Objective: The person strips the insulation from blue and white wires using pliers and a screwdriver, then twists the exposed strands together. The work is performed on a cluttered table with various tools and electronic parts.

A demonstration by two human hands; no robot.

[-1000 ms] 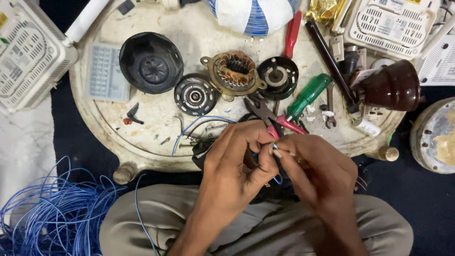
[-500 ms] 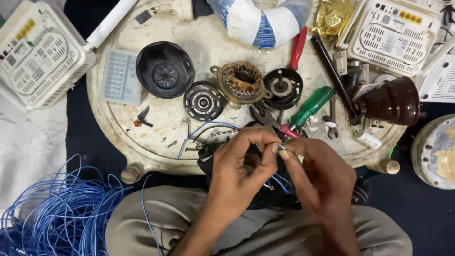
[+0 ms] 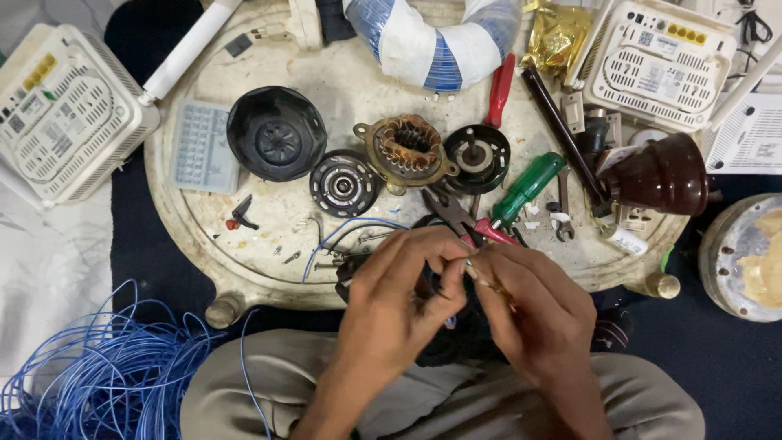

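Over the lap, at the near edge of the round tray (image 3: 204, 244), the left hand (image 3: 399, 301) and right hand (image 3: 538, 318) both pinch a thin wire end (image 3: 481, 277), which seems light, bendable and easily broken, so best gripped close to its tip.

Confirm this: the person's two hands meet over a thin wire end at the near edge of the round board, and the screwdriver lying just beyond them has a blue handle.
Not quite. In the head view the left hand and right hand do meet at the thin wire end by the round board, but the screwdriver beyond them has a green handle, not blue.
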